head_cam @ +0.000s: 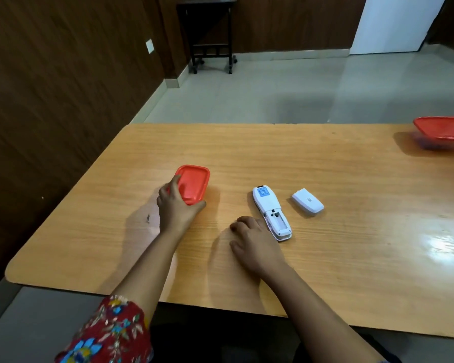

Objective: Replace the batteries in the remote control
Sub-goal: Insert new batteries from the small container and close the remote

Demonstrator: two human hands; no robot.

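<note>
Remote (271,212) face-down at frame centre, bay apparently empty, cover (307,202) just right; left hand (174,205) gripping red lidded box (193,183), right hand (256,243) curled, empty, beside remote: steady box base on surface (351,231), peel lid from corner.

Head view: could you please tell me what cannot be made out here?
- Box contents: hidden by its red lid; left hand grips it.
- Far box: cut off by the right edge, contents blurred.
- Remote label text: too small to read.
- Remote's button side: faces the table.
- Cover marking: too small.
- Right hand: its fingertips are curled under; contact with the remote unclear.
</note>
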